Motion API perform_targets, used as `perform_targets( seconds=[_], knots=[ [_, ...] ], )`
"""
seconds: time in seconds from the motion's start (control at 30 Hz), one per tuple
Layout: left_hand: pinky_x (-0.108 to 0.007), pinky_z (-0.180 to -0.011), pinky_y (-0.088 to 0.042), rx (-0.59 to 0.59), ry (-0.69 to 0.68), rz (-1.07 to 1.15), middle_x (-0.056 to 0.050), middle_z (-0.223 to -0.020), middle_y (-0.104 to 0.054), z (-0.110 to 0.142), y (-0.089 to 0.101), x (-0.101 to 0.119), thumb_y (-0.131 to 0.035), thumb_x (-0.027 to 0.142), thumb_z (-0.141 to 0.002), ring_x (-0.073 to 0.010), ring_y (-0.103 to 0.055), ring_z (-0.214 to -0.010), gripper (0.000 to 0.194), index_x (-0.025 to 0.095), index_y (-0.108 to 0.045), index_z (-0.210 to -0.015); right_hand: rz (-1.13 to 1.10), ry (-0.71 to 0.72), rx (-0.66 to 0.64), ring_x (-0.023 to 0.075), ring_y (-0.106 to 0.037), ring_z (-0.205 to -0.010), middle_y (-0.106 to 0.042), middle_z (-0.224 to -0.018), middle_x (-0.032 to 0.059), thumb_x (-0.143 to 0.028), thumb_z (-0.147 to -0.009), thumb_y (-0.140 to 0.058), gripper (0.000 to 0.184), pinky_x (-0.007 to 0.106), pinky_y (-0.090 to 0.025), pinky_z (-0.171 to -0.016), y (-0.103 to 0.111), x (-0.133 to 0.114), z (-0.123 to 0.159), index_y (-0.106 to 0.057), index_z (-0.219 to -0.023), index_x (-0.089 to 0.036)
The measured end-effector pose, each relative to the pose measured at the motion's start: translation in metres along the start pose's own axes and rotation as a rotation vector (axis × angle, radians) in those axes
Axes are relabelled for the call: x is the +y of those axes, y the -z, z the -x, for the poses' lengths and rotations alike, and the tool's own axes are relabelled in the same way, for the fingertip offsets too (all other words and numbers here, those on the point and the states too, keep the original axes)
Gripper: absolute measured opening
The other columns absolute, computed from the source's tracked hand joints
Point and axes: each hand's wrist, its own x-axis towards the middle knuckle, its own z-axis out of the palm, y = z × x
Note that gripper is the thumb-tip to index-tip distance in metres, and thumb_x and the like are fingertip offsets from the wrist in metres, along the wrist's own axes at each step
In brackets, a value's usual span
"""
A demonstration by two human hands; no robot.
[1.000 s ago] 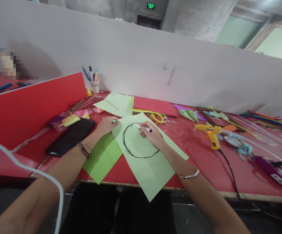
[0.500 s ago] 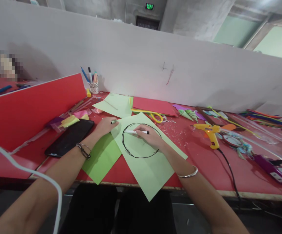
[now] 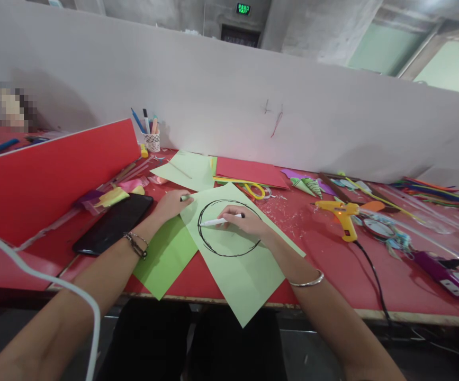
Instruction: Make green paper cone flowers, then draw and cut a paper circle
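Observation:
My right hand [image 3: 249,221] is closed round a white marker [image 3: 212,221] with a black end. The marker's tip touches the left side of a thick black circle drawn on a pale green sheet [image 3: 240,288]. My left hand [image 3: 170,205] rests at the upper left edge of that sheet, its fingers closed on a small black-ended piece [image 3: 183,198] that looks like a marker cap. Under the left wrist and partly beneath the pale sheet lies a brighter green sheet [image 3: 168,262].
A black phone [image 3: 112,225] lies left of my left arm. Beyond the sheet are yellow-handled scissors [image 3: 257,190] and red paper [image 3: 249,172]. To the right sits a yellow glue gun [image 3: 342,217] with a cord, beside a purple power strip [image 3: 447,278]. A pen cup [image 3: 152,142] stands behind.
My right hand has moved the marker tip slightly down along the circle's left side. My left hand and the sheet have stayed in place.

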Motion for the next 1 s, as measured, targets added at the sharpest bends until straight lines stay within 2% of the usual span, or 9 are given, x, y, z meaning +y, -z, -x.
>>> perform_targets(
  seconds=[0.63,0.83,1.0],
  knots=[
    [-0.027,-0.067,-0.04,-0.002,-0.003,0.02,-0.005,-0.086,-0.066,-0.001,-0.001,-0.003,-0.043,0.045,-0.072,-0.02,-0.058,-0.077,0.036,0.017,-0.062,-0.083,-0.038,-0.043,-0.16,0.0143,-0.059,-0.072,-0.065,-0.071,0.0015,-0.034,-0.079,-0.046,0.023,0.028,-0.042,-0.073,0.011,-0.002,0.002,-0.062,-0.076,-0.017],
    [-0.027,-0.067,-0.04,0.009,-0.026,0.0,-0.006,-0.086,-0.066,-0.003,-0.004,-0.007,-0.043,0.044,-0.073,-0.0204,-0.058,-0.079,0.036,0.016,-0.063,-0.084,-0.138,-0.043,-0.216,0.0141,-0.059,-0.065,-0.064,-0.065,0.0023,-0.032,-0.08,-0.043,0.026,0.028,-0.044,-0.068,0.013,0.0,0.002,-0.061,-0.073,-0.015],
    [-0.027,-0.065,-0.04,0.009,-0.039,-0.009,-0.006,-0.085,-0.066,-0.003,-0.004,-0.008,-0.043,0.044,-0.073,-0.02,-0.058,-0.076,0.036,0.016,-0.063,-0.083,-0.162,-0.024,-0.138,0.0124,-0.058,-0.065,-0.063,-0.066,0.0024,-0.034,-0.082,-0.041,0.027,0.026,-0.043,-0.067,0.012,0.001,0.003,-0.059,-0.073,-0.015]
  ],
)
